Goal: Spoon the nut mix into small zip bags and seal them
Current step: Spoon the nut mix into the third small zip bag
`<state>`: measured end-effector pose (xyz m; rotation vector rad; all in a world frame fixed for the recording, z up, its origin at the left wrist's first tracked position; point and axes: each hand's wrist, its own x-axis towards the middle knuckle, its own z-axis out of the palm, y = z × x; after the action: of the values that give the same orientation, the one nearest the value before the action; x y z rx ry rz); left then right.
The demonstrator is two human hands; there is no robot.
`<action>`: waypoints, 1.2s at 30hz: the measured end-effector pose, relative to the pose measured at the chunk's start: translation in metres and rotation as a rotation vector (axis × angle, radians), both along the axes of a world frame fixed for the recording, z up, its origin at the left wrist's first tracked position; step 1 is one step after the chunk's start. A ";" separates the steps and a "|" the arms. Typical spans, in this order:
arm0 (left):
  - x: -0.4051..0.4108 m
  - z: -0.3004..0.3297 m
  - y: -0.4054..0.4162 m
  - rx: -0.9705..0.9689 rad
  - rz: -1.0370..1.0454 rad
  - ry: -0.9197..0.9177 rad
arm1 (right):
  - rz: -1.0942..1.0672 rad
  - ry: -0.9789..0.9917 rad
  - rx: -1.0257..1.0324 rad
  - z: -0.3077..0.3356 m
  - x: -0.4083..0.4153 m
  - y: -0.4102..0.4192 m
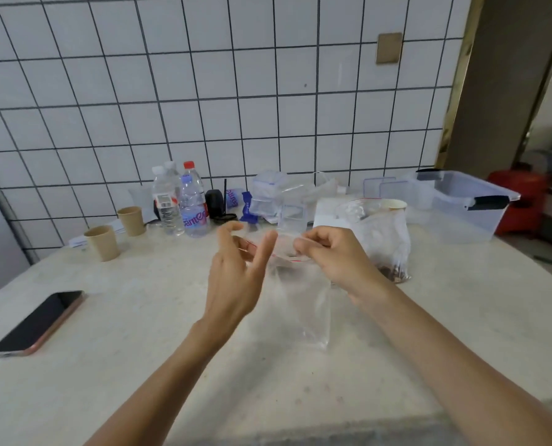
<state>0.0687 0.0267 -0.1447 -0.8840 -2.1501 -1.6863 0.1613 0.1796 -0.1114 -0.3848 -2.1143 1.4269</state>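
Note:
A clear small zip bag (303, 304) with a red zip line hangs over the table centre, empty as far as I can see. My right hand (329, 255) pinches its top right edge. My left hand (239, 265) is at the bag's top left with fingers spread and fairly straight; whether it touches the rim is unclear. Behind my right hand stands a large clear bag with nut mix (387, 249) at its bottom and a paper cup (393, 205) at its mouth. No spoon is visible.
A phone (39, 323) lies at the left. Two brown paper cups (102, 243) and water bottles (192, 204) stand at the back left. Spare zip bags (268, 194) and a clear plastic bin (467, 204) sit along the tiled wall.

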 end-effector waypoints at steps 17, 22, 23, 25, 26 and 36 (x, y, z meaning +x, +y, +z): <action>-0.004 0.000 -0.012 -0.079 -0.021 0.023 | -0.263 0.002 -0.082 -0.007 0.018 0.016; -0.001 0.008 -0.006 0.097 -0.181 -0.273 | -0.101 0.123 -0.333 -0.009 0.020 0.015; -0.002 0.009 -0.006 0.147 -0.230 -0.377 | -0.098 0.138 -0.382 -0.010 0.021 0.017; -0.006 0.009 -0.007 0.266 -0.367 -0.613 | -0.089 0.159 -0.500 -0.014 0.021 0.021; -0.007 0.008 -0.007 0.331 -0.439 -0.725 | -0.077 0.163 -0.556 -0.017 0.020 0.023; -0.014 -0.009 0.010 0.515 -0.661 -1.069 | 0.242 0.319 -1.148 -0.028 0.006 0.021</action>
<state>0.0550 0.0365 -0.1541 -0.6052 -1.7250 -3.4385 0.1676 0.2005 -0.1389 -0.2727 -0.9312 2.5444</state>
